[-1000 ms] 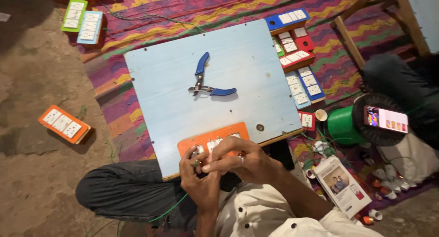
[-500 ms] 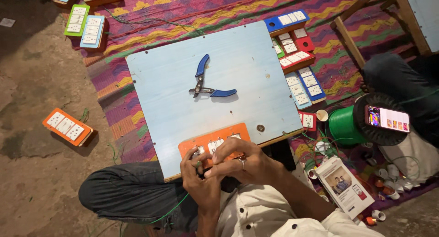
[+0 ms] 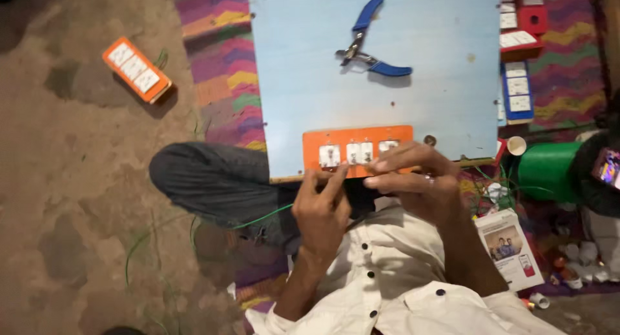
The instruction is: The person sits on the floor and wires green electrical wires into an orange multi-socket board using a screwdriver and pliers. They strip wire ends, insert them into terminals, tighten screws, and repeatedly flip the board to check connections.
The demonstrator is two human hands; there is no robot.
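Both forearms are raised from the white buttoned shirt [image 3: 387,290] toward the near edge of the pale blue board serving as the tabletop [image 3: 426,102], which rests across a grey-trousered knee [image 3: 219,186]. The left hand [image 3: 321,212] is held upright, wrist bent back; the right hand [image 3: 413,180] is laid sideways just beside it, a ring on one finger. A thin green wire [image 3: 258,217] runs beneath the left hand over the knee. The orange rectangular switch plate with white switches [image 3: 355,149] lies at the tabletop's near edge, its lower rim partly covered by both hands. The left fingers [image 3: 336,177] are pinched against that rim; the right fingers [image 3: 394,162] are curled over its right end, touching it. Further up, blue-handled pliers [image 3: 371,47] lie open on the tabletop. A second orange switch plate [image 3: 137,70] lies on the dirt floor, well apart to the left.
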